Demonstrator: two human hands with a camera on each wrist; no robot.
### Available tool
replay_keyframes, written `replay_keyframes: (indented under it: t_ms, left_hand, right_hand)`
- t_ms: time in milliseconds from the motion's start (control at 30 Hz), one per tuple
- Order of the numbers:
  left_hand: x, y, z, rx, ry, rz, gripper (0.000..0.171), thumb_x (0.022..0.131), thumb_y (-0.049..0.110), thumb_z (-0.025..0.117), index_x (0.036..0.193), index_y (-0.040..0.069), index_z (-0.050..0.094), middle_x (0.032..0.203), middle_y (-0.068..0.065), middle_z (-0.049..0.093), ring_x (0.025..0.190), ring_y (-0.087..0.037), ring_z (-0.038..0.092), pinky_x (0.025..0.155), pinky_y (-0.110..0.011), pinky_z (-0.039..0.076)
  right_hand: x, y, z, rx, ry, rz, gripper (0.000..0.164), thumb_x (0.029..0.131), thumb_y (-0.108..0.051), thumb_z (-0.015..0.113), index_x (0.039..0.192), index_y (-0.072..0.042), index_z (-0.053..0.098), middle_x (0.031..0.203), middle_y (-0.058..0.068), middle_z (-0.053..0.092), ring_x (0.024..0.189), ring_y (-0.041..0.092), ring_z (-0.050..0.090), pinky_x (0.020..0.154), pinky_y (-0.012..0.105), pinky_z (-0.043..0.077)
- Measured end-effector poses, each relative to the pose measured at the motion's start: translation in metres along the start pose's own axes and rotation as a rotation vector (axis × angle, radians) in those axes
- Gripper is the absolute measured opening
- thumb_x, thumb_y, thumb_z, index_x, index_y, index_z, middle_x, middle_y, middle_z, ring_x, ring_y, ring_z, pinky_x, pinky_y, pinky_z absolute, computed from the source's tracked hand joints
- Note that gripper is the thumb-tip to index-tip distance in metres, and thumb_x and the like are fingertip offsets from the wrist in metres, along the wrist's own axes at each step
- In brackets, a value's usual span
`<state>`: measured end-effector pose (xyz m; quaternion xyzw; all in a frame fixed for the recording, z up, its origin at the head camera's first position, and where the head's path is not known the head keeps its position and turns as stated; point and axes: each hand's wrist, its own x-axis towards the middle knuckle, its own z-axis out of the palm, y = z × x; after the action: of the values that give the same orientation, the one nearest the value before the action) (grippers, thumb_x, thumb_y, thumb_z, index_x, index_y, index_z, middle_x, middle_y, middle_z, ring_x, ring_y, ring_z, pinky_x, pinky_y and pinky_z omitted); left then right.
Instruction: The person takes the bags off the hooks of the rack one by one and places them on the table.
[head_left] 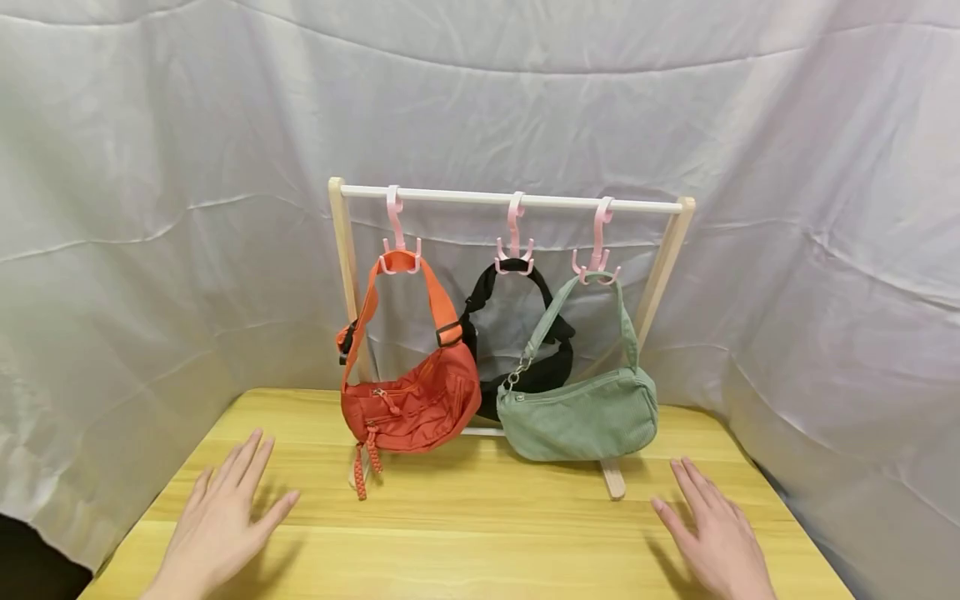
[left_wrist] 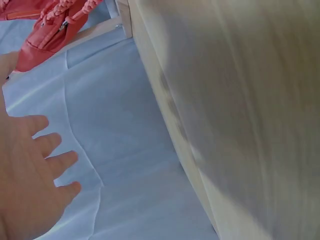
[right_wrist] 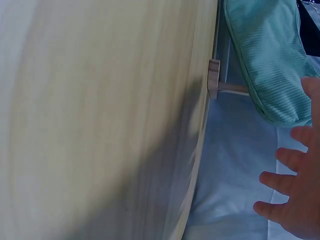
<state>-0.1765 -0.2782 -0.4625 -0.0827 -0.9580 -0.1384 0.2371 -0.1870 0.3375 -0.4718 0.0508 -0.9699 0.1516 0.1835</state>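
Hanging by their straps from a rack (head_left: pixel 342 242) at the back of the worktop (head_left: pixel 450 542): on the left a red bag (head_left: pixel 420 408), in the middle a black bag (head_left: pixel 553 371), on the right a green bag (head_left: pixel 585 421), each looped over one of the pink hooks (head_left: pixel 397 223) on the white rod (head_left: pixel 465 197). In front of these and off to the sides, a left hand (head_left: pixel 225 508) and a right hand (head_left: pixel 708 525), both wide open, fingers nearly straight and thumbs out, holding nothing and well apart from each other; seemingly raised a little over the worktop. Looks most like a ready pause, with no bag in grasp. To handle a bag, would probably need to bring the hands forward and inward, pinch a strap close to its hook and steady the body from below. With the red bag, best to mind the braided cords (head_left: pixel 360 475) dangling low; with the black one, to work round the green bag partly covering it; with any, to ease the strap free without dragging its hook along the rod
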Motion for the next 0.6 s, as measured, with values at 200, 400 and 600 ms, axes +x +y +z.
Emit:
replay_keyframes:
  t_ms: [200, 400, 600]
  left_hand:
    - [0.004, 0.004, -0.001, -0.027, 0.073, 0.024, 0.085, 0.087, 0.048, 0.062, 0.153, 0.016, 0.018, 0.159, -0.002, 0.010, 0.144, -0.030, 0.015, 0.114, -0.046, -0.011]
    - [0.010, 0.010, -0.004, -0.057, 0.171, 0.051, 0.082, 0.085, 0.044, 0.065, 0.151, 0.014, 0.025, 0.158, -0.003, 0.018, 0.141, -0.028, 0.023, 0.117, -0.045, 0.002]
    - [0.017, 0.015, -0.008, -0.074, 0.237, 0.074, 0.082, 0.082, 0.040, 0.068, 0.150, 0.015, 0.029, 0.156, -0.003, 0.023, 0.137, -0.031, 0.031, 0.117, -0.040, 0.010]
  right_hand:
    - [0.002, -0.008, 0.001, 0.045, 0.078, -0.005, 0.066, 0.095, -0.047, 0.051, 0.151, -0.023, 0.027, 0.153, 0.009, 0.030, 0.126, 0.047, 0.039, 0.094, 0.064, 0.029]
    - [0.006, -0.015, 0.002, 0.108, 0.175, -0.015, 0.061, 0.094, -0.039, 0.057, 0.148, -0.028, 0.032, 0.151, 0.005, 0.036, 0.123, 0.045, 0.044, 0.093, 0.063, 0.032]
    - [0.011, -0.025, 0.002, 0.167, 0.256, -0.039, 0.059, 0.092, -0.032, 0.061, 0.146, -0.029, 0.037, 0.149, 0.000, 0.039, 0.124, 0.039, 0.046, 0.094, 0.057, 0.036]
